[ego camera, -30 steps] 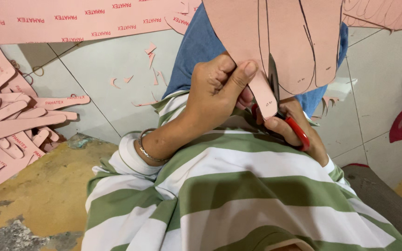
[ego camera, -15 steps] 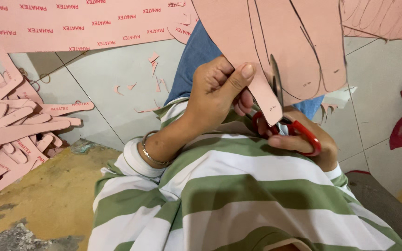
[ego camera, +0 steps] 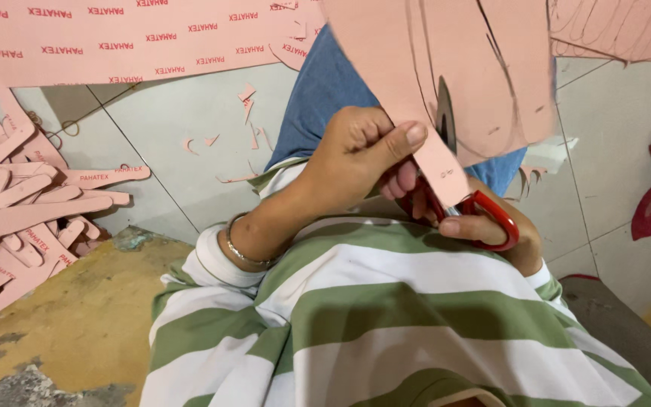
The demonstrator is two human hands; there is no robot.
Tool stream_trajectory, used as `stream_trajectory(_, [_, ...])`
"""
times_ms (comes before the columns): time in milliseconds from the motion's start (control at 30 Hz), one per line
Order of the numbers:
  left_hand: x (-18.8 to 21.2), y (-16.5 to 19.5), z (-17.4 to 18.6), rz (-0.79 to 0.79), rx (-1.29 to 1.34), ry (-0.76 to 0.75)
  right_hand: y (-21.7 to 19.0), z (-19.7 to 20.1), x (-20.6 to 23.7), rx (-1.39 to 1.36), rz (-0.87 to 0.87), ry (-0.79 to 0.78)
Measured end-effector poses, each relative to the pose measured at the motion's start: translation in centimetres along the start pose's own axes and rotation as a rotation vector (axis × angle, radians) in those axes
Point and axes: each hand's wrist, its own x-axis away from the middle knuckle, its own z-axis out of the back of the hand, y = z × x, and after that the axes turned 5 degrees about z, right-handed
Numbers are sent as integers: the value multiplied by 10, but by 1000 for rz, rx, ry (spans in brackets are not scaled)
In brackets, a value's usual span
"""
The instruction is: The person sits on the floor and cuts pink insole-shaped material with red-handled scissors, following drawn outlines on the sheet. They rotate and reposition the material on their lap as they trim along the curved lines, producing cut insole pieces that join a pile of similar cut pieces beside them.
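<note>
1. Pink sheet hangs over the lap, its marked strip pinched tight by the left hand.
2. Right hand grips red scissors, blade up in the cut.
3. Risk, I'd say: left thumb sits near the blade, so a slip could nick it or wander off the line.

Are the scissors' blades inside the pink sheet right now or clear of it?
Inside: the scissors blade runs up into a slit in the pink sheet; left hand pinches the strip.

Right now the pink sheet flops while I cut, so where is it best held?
Pinch the narrow strip left of the scissors' blade, from the left, as the left hand does: the pink sheet hangs loose, so holding beside the cut steadies it.
</note>
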Motion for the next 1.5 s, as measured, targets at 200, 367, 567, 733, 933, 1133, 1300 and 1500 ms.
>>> stream_trajectory(200, [-1, -12, -5, -17, 0, -15, 13, 18, -14, 432, 51, -37])
stream_trajectory(367, [3, -14, -12, -62, -161, 47, 44, 43, -30, 531, 38, 45])
stream_trajectory(567, [4, -14, -16, -139, -214, 51, 66, 57, -38, 82, -35, 253])
stream_trajectory(733, [4, -14, -18, -135, -176, 41, 77, 68, -32, 505, 251, 122])
stream_trajectory(933, [2, 0, -11, -298, -403, 127, 95, 91, -27, 951, 484, 80])
stream_trajectory(1133, [-1, 12, 4, -413, -517, 301, 92, 96, -22, 876, 334, -35])
stream_trajectory(1300, [-3, 6, -4, -307, -473, 252, 78, 87, -16, 701, 262, -74])
stream_trajectory(1500, [0, 2, -6, -350, -439, 227, 80, 84, -24, 938, 281, 16])
